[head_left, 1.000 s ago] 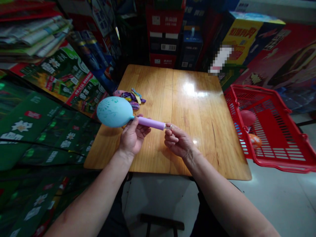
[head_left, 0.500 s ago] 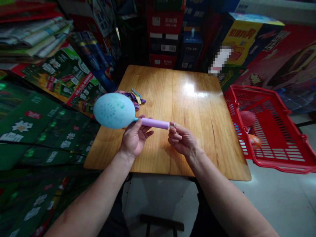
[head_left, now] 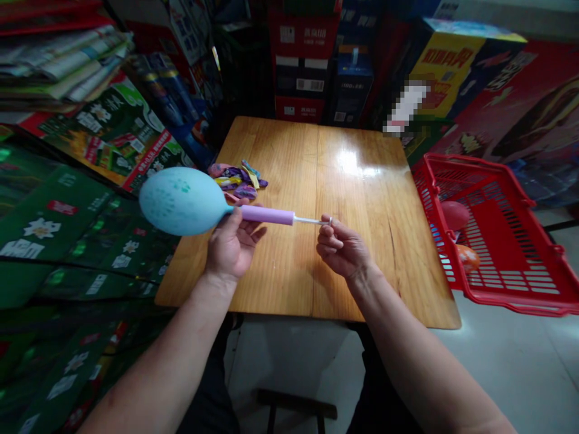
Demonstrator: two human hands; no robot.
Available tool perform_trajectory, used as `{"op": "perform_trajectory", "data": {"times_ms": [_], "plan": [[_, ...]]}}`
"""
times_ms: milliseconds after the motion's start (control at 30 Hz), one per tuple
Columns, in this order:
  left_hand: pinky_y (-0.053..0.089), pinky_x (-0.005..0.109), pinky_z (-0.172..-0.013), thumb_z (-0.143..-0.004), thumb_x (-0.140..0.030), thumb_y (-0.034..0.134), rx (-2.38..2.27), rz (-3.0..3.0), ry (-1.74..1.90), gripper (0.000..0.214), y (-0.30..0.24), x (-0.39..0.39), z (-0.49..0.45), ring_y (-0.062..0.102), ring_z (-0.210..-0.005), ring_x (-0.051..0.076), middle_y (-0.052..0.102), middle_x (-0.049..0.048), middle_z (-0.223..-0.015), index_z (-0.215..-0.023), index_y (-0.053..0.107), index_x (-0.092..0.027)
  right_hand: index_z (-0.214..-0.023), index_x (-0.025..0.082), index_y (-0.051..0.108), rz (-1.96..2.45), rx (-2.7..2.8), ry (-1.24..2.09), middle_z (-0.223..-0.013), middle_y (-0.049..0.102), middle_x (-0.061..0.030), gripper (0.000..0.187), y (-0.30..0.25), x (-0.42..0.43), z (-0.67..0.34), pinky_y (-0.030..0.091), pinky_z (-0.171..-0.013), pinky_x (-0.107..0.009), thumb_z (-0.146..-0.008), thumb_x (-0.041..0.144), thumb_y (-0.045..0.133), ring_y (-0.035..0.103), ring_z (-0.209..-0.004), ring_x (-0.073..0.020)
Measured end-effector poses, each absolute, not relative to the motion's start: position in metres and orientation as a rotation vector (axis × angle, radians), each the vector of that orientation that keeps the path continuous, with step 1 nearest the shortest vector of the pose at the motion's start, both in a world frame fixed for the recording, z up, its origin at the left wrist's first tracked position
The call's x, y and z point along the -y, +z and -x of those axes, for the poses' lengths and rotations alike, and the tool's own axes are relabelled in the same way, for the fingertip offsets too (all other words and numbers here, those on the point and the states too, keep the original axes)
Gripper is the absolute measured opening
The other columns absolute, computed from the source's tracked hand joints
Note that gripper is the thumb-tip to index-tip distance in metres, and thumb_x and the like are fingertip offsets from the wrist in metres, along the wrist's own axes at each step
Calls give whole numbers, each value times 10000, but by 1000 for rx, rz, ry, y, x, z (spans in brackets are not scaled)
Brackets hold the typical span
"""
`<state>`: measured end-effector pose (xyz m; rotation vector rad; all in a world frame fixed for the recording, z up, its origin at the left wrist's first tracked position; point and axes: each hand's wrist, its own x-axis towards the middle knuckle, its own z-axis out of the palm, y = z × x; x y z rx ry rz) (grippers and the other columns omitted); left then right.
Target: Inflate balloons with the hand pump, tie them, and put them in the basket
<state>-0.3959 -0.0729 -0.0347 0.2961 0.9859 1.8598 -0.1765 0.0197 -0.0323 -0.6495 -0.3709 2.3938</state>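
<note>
Left hand (head_left: 230,248) grips a purple plastic pump (head_left: 266,214), pale blue rubber balloon (head_left: 183,202) attached. Right hand (head_left: 344,248) pinches the thin metal rod (head_left: 310,220), its end half hidden.

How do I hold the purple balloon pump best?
Hold the fat purple barrel from underneath, like the left hand does. It lies sideways and is thick enough to wrap your fingers around, close to the blue balloon. The thin white rod is too skinny to grip, so pinch its end from the right, like the right hand.
</note>
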Motion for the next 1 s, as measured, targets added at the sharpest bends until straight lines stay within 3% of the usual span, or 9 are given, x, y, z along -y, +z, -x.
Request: {"op": "perform_trajectory", "data": {"times_ms": [200, 467, 567, 700, 1000], "plan": [[569, 280, -744, -901, -321, 692, -928, -297, 1732, 285, -40, 75, 373, 714, -977, 190, 740, 94, -1172, -1171, 686, -233, -1004, 165, 626, 612, 317, 2464, -734, 651, 29, 118, -40, -5, 194, 357, -457, -135, -891, 152, 657, 374, -468, -29], [556, 245, -712, -889, -328, 700, -959, -246, 1786, 265, -41, 70, 397, 721, -880, 166, 763, 102, -1071, -1117, 706, -192, -990, 168, 642, 647, 369, 2454, -678, 603, 54, 82, -35, -21, 175, 278, -397, -134, -934, 154, 585, 276, -412, -23], [566, 261, -741, -889, -367, 705, -973, -279, 1895, 273, -38, 72, 400, 718, -912, 170, 759, 83, -1092, -1116, 705, -213, -977, 169, 647, 632, 367, 2391, -670, 583, 60, 77, -33, -23, 172, 283, -403, -132, -931, 150, 588, 273, -417, -24], [582, 339, -793, -896, -385, 697, -945, -290, 1737, 300, -42, 77, 383, 717, -994, 210, 741, 82, -1167, -1162, 682, -248, -984, 164, 646, 607, 346, 2450, -666, 583, 59, 72, -37, -11, 185, 301, -420, -131, -913, 162, 634, 290, -427, -21], [578, 286, -783, -880, -335, 709, -953, -207, 1756, 250, -46, 68, 387, 722, -924, 181, 762, 107, -1063, -1084, 701, -191, -996, 155, 647, 627, 347, 2500, -677, 597, 44, 77, -34, -16, 181, 294, -407, -135, -934, 163, 600, 285, -424, -25]]}}
